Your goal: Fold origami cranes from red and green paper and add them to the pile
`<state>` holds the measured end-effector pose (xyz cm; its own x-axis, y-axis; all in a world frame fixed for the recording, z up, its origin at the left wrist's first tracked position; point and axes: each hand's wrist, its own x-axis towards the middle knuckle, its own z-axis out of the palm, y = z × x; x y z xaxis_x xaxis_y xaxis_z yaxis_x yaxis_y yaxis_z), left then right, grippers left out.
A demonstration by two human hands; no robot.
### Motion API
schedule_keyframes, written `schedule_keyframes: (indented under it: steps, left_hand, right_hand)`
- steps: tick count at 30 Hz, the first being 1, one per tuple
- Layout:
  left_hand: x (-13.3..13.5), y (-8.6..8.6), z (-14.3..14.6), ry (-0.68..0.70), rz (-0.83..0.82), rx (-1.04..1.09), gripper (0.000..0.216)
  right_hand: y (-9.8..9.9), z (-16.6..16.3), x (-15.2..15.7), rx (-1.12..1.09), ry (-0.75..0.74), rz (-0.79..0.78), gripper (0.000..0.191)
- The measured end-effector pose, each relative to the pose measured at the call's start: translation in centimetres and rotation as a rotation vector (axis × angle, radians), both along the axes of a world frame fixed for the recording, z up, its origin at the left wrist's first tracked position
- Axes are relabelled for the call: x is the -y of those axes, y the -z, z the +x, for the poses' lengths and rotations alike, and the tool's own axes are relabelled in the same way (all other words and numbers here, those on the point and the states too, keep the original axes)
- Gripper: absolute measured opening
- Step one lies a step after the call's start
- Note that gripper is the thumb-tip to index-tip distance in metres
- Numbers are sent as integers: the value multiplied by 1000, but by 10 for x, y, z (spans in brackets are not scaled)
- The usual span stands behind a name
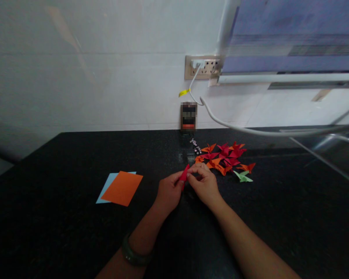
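A small piece of folded red paper [184, 173] is held up between both hands, above the dark countertop. My left hand [171, 190] grips it from the left, with the thumb and fingers closed around its lower part. From the right, my right hand [205, 182] pinches its edge between thumb and fingertips. The paper's lower end is partly hidden by the fingers. Just beyond my right hand lies a group of folded paper cranes [232, 162] in red and orange. One pale green paper crane [243, 176] rests at their near right side.
An orange paper sheet [122, 188] overlaps a light blue sheet [105, 190] on the left. Behind the hands, a phone-like device [188, 116] with a beaded strap [195, 146] leans on the wall. A white cable [235, 127] runs rightward from the wall socket [202, 68].
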<state>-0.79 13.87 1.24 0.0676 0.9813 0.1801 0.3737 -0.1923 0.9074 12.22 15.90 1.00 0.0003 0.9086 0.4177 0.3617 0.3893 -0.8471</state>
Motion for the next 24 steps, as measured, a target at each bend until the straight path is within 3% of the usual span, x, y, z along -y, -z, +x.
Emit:
schedule_keyframes:
  steps: [5,10,16,24]
  left_hand:
    - [1,2,-1,57,88,-169,40]
    - [1,3,1,11,55,-196,39]
    - [-4,10,0,-121,-30,-3,38]
    - [-2,0,6,-23,-186,427,30]
  right_hand:
    - [0,0,0,15,-9,-17,4]
    - [-2,-2,4,26,34,-20,7]
    - [-5,-10,17,68,19,147,11]
    - [-8,-9,18,219,57,404,10]
